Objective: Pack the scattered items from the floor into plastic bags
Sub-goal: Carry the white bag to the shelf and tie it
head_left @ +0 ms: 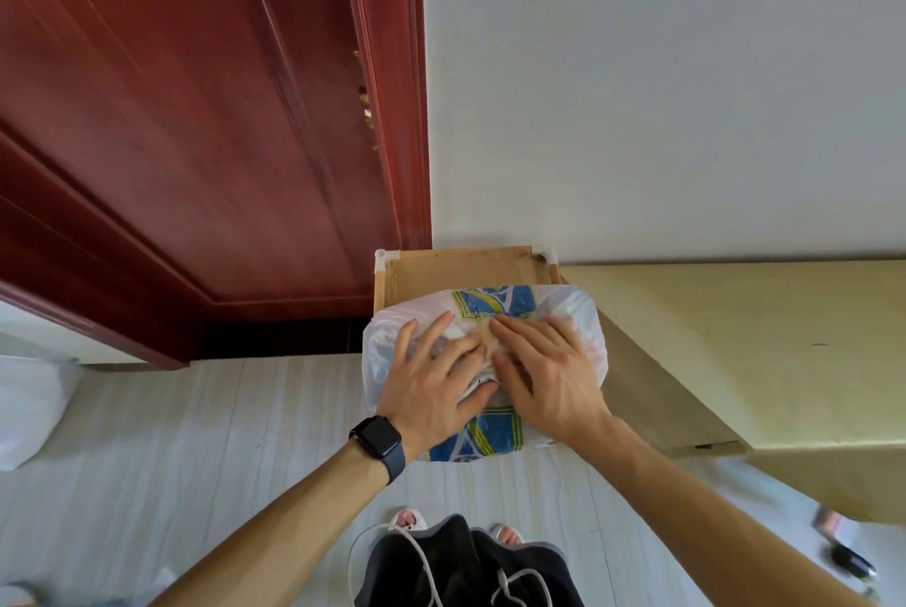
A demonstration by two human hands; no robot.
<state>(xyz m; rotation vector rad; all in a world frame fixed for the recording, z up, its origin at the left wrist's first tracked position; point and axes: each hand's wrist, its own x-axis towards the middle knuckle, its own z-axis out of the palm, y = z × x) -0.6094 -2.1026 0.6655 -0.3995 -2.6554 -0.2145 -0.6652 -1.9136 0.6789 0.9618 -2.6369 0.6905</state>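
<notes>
Pressing the overhanging plastic bag [578,312], left hand [431,376] and right hand [544,376] (each grip wide, fingers flat) may slide it off the wooden rack [461,268].

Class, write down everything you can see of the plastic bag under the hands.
The bag is thin, white, half-clear plastic with a blue and yellow print at its far and near ends. It is full, bulging and creased; its contents cannot be made out. It lies on a small wooden stand, beside a cardboard box. The left hand and right hand press flat on its top, fingers spread.
</notes>
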